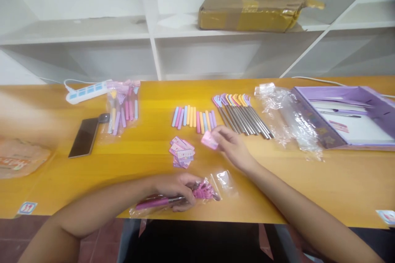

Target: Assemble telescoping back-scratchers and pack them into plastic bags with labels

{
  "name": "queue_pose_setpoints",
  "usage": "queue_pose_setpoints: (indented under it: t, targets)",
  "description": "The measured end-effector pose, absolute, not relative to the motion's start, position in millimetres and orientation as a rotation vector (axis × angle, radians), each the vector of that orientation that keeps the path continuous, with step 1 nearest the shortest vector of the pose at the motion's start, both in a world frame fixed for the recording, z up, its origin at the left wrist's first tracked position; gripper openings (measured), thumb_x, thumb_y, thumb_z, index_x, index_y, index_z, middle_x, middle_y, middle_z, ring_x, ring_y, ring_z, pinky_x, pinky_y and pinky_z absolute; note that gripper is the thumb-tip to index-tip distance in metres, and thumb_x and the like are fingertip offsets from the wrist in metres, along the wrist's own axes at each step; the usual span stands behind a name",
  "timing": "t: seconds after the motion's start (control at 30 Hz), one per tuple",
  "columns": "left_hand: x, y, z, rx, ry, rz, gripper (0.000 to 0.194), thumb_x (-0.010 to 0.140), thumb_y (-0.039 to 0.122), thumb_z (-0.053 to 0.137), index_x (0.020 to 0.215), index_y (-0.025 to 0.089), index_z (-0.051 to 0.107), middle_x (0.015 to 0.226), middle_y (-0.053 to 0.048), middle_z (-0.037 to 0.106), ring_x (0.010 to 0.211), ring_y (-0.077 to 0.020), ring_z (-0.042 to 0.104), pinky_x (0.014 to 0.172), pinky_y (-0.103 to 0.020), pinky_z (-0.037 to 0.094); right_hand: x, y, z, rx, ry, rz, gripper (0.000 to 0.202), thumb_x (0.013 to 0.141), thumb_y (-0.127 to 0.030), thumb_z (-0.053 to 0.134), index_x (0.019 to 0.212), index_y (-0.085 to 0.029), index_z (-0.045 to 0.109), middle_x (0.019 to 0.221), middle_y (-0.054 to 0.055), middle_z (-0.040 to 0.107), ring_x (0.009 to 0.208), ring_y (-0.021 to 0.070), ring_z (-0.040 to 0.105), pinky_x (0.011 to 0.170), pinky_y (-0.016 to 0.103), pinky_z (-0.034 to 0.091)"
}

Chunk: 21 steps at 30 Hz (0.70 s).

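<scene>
My left hand (179, 191) is wrapped round a pink-handled tool (152, 203) with a pink claw-like head, inside a clear bag near the table's front edge. Between the fingertips of my right hand (228, 144) is a small pink card (210, 140). A loose pile of pink and purple cards (182, 152) lies left of that hand. Behind the cards, colored sticks (191, 117) stand in a row of pink, blue, yellow and purple. Metal rods with colored claw heads (242, 115) lie beyond my right hand.
Filled clear bags (121, 109), a phone (84, 137) and a power strip (88, 91) are at the left. Empty clear bags (291, 119) and a purple box (330, 133) are at the right. A taped carton (249, 11) rests on the shelf.
</scene>
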<state>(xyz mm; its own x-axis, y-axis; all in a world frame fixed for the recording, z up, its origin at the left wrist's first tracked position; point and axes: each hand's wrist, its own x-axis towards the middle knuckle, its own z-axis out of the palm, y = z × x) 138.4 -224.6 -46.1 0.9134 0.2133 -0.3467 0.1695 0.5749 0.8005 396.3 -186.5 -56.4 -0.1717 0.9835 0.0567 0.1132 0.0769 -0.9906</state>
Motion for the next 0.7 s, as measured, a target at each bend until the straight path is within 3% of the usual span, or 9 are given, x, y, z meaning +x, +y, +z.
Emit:
queue_pose_setpoints:
  t: [0.1, 0.23, 0.3, 0.4, 0.5, 0.6, 0.7]
  targets:
    - [136.7, -219.3, -46.8, 0.893, 0.324, -0.086, 0.040, 0.090, 0.026, 0.075, 0.129, 0.018, 0.072, 0.056, 0.004, 0.058, 0.040, -0.0142, 0.050, 0.041, -0.023, 0.035, 379.8, -186.1, -66.2, -1.120, -1.651, 1.267, 0.037, 0.107, -0.060, 0.061, 0.109, -0.023, 0.068, 0.080, 0.000, 0.060, 0.061, 0.0146, 0.054, 0.056, 0.028, 0.048]
    - [135.8, -213.8, -53.8, 0.845, 0.281, -0.026, 0.040, 0.092, 0.025, 0.072, 0.131, 0.017, 0.066, 0.052, 0.005, 0.058, 0.038, -0.0141, 0.049, 0.039, -0.022, 0.035, 391.8, -185.4, -61.4, -1.147, -1.846, 0.977, 0.025, 0.108, -0.044, 0.060, 0.112, -0.021, 0.069, 0.101, 0.006, 0.066, 0.080, 0.0171, 0.061, 0.074, 0.032, 0.055]
    - [136.5, -213.5, -57.8, 0.805, 0.292, 0.070, 0.039, 0.091, 0.026, 0.074, 0.127, 0.018, 0.063, 0.052, 0.006, 0.057, 0.036, -0.0132, 0.047, 0.038, -0.021, 0.035, 406.5, -188.1, -54.0, -1.079, -1.964, 1.216, 0.024, 0.105, -0.042, 0.068, 0.118, -0.021, 0.067, 0.101, 0.005, 0.066, 0.083, 0.0171, 0.062, 0.072, 0.030, 0.053]
    - [138.1, -213.1, -62.6, 0.778, 0.362, 0.231, 0.043, 0.090, 0.032, 0.079, 0.126, 0.018, 0.059, 0.055, 0.008, 0.057, 0.036, -0.0113, 0.047, 0.038, -0.020, 0.036, 416.5, -196.1, -46.6, -0.843, -2.050, 1.702, 0.051, 0.091, -0.045, 0.087, 0.129, -0.021, 0.063, 0.107, 0.004, 0.068, 0.090, 0.0176, 0.065, 0.078, 0.030, 0.056]
    - [139.1, -211.5, -65.2, 0.803, 0.432, 0.289, 0.042, 0.093, 0.041, 0.080, 0.122, 0.016, 0.062, 0.055, 0.007, 0.057, 0.038, -0.0111, 0.051, 0.040, -0.019, 0.038, 406.9, -204.2, -47.1, -0.762, -1.919, 1.803, 0.044, 0.100, -0.056, 0.076, 0.119, -0.018, 0.065, 0.104, 0.004, 0.068, 0.091, 0.0164, 0.063, 0.083, 0.030, 0.054]
    - [139.7, -210.2, -67.9, 0.795, 0.454, 0.253, 0.047, 0.097, 0.051, 0.077, 0.120, 0.011, 0.069, 0.063, 0.000, 0.065, 0.046, -0.0134, 0.061, 0.043, -0.021, 0.043, 395.1, -207.6, -50.5, -0.803, -1.794, 1.790, 0.050, 0.113, -0.062, 0.052, 0.095, -0.016, 0.064, 0.084, 0.002, 0.062, 0.070, 0.0113, 0.051, 0.066, 0.026, 0.044]
    - [141.1, -211.0, -71.9, 0.733, 0.432, 0.230, 0.050, 0.094, 0.052, 0.081, 0.120, 0.010, 0.075, 0.082, -0.005, 0.069, 0.059, -0.0150, 0.069, 0.052, -0.026, 0.054, 394.2, -207.1, -50.9, -0.922, -1.657, 1.726, 0.059, 0.110, -0.068, 0.051, 0.080, -0.018, 0.056, 0.068, -0.003, 0.049, 0.057, 0.0090, 0.039, 0.053, 0.025, 0.031]
